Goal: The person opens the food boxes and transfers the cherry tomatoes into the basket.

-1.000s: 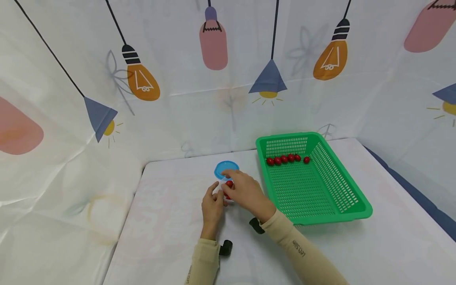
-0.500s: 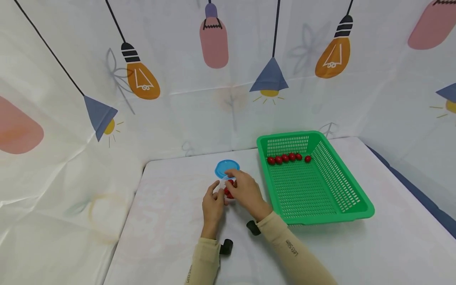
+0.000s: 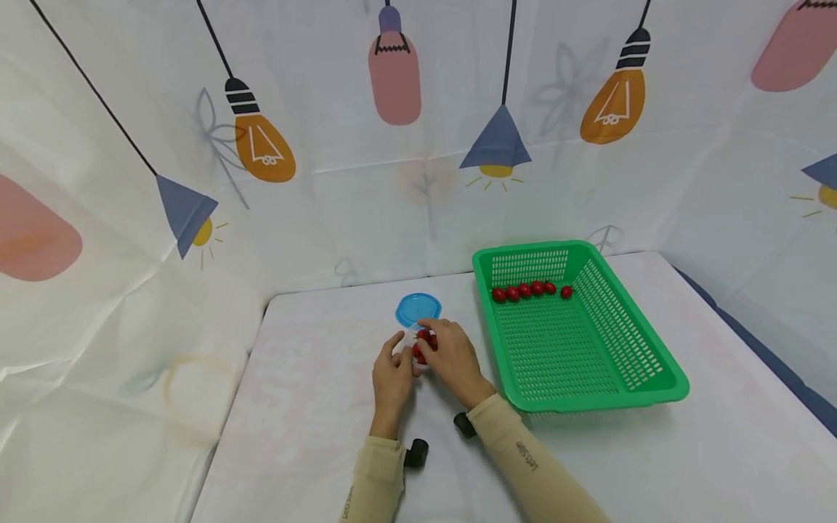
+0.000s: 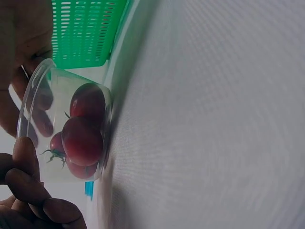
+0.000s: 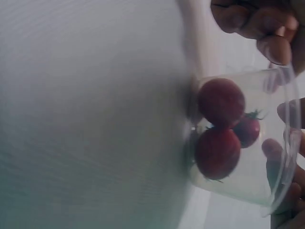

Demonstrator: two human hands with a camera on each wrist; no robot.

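A small clear plastic tub [image 4: 62,85] stands on the white-covered table with several cherry tomatoes [image 4: 82,141] at its bottom, some with green stems. My left hand [image 3: 391,381] grips the near-left side of the tub, thumb and fingertips at its rim. Over the tub's right side, my right hand [image 3: 456,361] reaches in; through the plastic its fingers [image 5: 272,149] appear spread inside, above the tomatoes, with nothing seen between them. Just behind the tub lies a round blue lid [image 3: 418,308]. In the head view both hands partly hide the tub.
A green slotted basket [image 3: 562,356] stands right of the hands. Several tomatoes [image 3: 525,290] lie along its back end, mostly in a row. A white cloth printed with lamps [image 3: 373,211] hangs behind the table.
My right hand has lowered slightly and shifted at the tub, uncovering more of the tomatoes inside. The left hand keeps its place at the rim. The basket's tomatoes have not moved.
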